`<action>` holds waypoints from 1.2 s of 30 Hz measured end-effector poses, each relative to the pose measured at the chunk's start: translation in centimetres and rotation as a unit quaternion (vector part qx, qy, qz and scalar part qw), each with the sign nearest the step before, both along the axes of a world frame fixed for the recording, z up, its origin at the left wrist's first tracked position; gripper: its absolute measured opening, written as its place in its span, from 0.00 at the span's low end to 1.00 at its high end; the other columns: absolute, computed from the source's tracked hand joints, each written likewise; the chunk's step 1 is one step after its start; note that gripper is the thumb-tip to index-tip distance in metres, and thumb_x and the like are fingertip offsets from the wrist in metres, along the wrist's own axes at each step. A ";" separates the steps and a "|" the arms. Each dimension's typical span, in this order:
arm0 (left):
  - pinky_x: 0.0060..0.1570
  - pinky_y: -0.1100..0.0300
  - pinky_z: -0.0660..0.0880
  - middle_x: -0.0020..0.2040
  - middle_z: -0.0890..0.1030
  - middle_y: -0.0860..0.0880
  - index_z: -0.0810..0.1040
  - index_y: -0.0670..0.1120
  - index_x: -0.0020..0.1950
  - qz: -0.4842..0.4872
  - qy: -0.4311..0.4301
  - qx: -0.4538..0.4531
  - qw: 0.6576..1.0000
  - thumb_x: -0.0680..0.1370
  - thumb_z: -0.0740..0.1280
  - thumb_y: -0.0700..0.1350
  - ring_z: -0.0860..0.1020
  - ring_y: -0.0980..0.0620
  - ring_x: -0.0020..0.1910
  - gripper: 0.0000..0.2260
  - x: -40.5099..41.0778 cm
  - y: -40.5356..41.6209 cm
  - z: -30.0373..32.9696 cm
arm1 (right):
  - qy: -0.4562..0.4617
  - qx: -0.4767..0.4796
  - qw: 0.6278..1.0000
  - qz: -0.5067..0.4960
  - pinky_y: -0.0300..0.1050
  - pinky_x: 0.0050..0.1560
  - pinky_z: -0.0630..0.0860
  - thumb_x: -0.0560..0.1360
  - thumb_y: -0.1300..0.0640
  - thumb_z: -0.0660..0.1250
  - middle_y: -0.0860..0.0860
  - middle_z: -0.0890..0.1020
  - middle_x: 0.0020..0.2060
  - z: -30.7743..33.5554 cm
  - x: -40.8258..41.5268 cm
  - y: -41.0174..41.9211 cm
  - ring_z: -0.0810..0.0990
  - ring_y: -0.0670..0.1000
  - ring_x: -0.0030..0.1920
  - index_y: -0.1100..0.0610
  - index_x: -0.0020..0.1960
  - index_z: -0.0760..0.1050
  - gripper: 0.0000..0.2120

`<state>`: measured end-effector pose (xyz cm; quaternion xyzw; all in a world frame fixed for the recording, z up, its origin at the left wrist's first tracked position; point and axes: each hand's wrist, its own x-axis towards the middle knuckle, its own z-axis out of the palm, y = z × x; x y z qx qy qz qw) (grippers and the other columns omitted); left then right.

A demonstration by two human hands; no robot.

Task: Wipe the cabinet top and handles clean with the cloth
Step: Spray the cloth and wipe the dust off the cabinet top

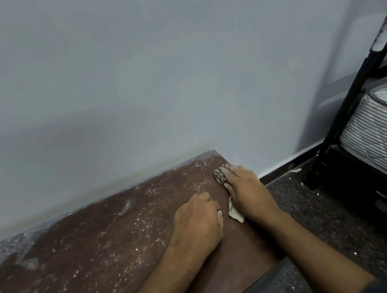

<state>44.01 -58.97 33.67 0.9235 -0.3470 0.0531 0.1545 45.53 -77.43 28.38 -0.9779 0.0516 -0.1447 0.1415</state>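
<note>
Dust and pale grit speckle the brown cabinet top [97, 248] in the head view, thickest along the back edge against the grey wall [150, 65] and across the left stretch. The cloth [222, 176] lies near the top's far right corner, pinned flat under the right hand [246, 188], whose grip is a pressing one: fingers laid over the fabric rather than plainly curled round it, a patterned end showing past the fingertips and a pale corner poking out by the wrist. The left hand [198, 220] rests just beside it on the bare top, fingers loosely curled and holding nothing. So the right hand is the working one, and nearly all the unwiped surface lies to its left. No handles are in view; a striped mattress [382, 138] sits off right.
</note>
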 end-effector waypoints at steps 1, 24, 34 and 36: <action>0.54 0.56 0.74 0.57 0.76 0.55 0.79 0.51 0.61 0.000 -0.001 -0.004 1.000 0.80 0.58 0.53 0.73 0.53 0.57 0.15 0.2 -0.1 0.0 | 0.003 0.002 1.000 -0.005 0.52 0.78 0.57 0.83 0.55 0.58 0.53 0.68 0.76 0.0 0.8 0.5 0.63 0.54 0.77 0.54 0.78 0.64 0.23; 0.57 0.55 0.69 0.57 0.77 0.51 0.77 0.48 0.63 -0.011 -0.019 0.040 0.999 0.76 0.58 0.42 0.71 0.50 0.58 0.17 0.9 -0.3 -0.3 | 0.039 0.028 0.996 0.074 0.53 0.76 0.59 0.83 0.56 0.58 0.55 0.70 0.74 0.9 7.6 0.2 0.66 0.56 0.75 0.57 0.76 0.66 0.22; 0.58 0.55 0.70 0.60 0.76 0.53 0.74 0.50 0.67 -0.031 0.004 0.044 0.999 0.75 0.58 0.44 0.70 0.50 0.59 0.20 0.9 0.2 0.0 | 0.041 0.023 0.996 0.073 0.53 0.76 0.59 0.83 0.56 0.59 0.54 0.69 0.75 1.1 9.0 0.3 0.65 0.55 0.76 0.56 0.77 0.65 0.23; 0.61 0.56 0.69 0.62 0.77 0.55 0.75 0.50 0.66 -0.038 0.028 -0.005 0.999 0.73 0.59 0.43 0.71 0.52 0.61 0.21 0.9 0.7 -0.2 | 0.045 0.033 0.994 0.094 0.53 0.77 0.57 0.83 0.55 0.59 0.53 0.69 0.76 1.1 5.8 0.5 0.64 0.54 0.76 0.54 0.77 0.65 0.23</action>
